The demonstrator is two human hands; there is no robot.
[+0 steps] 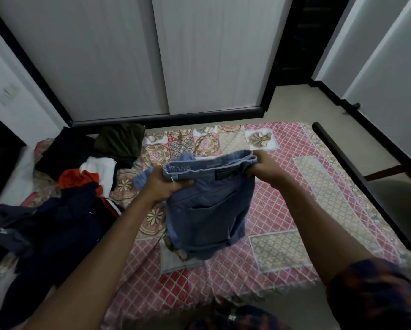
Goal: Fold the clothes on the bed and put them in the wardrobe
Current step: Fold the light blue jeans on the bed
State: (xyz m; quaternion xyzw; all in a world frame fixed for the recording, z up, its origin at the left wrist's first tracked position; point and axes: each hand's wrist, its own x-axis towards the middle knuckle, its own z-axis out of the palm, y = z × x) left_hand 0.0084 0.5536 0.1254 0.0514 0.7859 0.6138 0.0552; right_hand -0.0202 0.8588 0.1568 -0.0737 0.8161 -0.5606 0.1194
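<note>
A pair of blue jeans (209,210) hangs folded above the bed (283,210), waistband up and back pocket facing me. My left hand (168,184) grips the left end of the waistband. My right hand (264,166) grips the right end. A heap of unfolded clothes (64,217) in dark navy, orange and white lies on the left side of the bed. Behind it rest a black garment (64,151) and a dark olive one (121,141). The wardrobe (152,55) with white sliding doors stands shut beyond the bed.
The bed carries a pink and beige patterned sheet. A dark bed frame edge (356,172) runs along the right, with pale floor (294,103) beyond it. White doors (378,55) stand at the far right.
</note>
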